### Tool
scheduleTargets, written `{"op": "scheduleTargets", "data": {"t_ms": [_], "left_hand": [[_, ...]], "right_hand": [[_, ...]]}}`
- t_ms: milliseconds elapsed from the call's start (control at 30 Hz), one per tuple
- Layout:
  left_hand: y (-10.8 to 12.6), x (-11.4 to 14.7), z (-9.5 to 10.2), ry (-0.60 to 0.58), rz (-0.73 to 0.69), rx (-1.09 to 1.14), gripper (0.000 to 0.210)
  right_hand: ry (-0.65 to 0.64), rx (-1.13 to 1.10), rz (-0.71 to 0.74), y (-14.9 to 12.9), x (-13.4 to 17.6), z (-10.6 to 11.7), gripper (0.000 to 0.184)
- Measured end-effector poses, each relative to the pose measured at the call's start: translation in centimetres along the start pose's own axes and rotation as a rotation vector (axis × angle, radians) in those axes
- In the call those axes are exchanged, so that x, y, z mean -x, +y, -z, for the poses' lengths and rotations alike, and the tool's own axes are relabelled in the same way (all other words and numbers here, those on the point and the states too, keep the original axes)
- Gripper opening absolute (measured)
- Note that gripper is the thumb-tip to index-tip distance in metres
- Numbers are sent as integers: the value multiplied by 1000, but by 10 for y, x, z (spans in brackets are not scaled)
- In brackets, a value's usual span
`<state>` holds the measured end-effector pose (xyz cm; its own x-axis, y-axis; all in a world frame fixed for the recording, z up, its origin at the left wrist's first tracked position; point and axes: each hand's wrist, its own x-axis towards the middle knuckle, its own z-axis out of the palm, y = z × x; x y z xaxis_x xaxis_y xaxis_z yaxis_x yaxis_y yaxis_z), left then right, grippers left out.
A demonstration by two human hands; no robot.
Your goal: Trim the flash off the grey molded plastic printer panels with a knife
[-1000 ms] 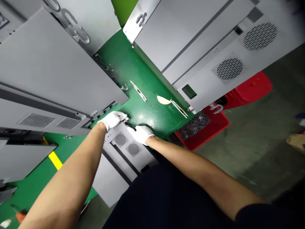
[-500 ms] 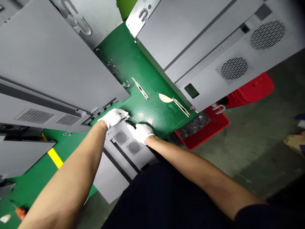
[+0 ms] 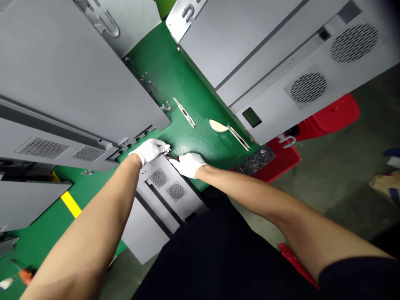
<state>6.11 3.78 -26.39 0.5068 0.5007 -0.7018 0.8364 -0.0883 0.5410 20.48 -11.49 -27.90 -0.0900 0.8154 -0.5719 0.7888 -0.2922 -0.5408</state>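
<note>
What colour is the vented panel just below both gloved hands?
The panel is light grey, seen best in the head view.

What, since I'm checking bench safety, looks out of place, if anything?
Perhaps a slim pointed tool and a second slim tool: both lie loose and unheld on the green bench, a possible cutting hazard. The vented panel shows no obvious damage.
</note>
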Motion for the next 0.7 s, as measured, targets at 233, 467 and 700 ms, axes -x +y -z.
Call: {"op": "scheduleTargets", "data": {"t_ms": [233, 467, 700], "left_hand": [[0, 2, 0, 15, -8, 42, 41], [-6, -3, -3, 26, 1, 82, 40], [-7, -2, 0, 136, -39, 150, 43]], "right_hand": [[29, -150, -132, -20, 3, -11, 79], [50, -44, -58, -20, -5, -10, 75], [-7, -20, -93, 15, 5, 19, 83]]}}
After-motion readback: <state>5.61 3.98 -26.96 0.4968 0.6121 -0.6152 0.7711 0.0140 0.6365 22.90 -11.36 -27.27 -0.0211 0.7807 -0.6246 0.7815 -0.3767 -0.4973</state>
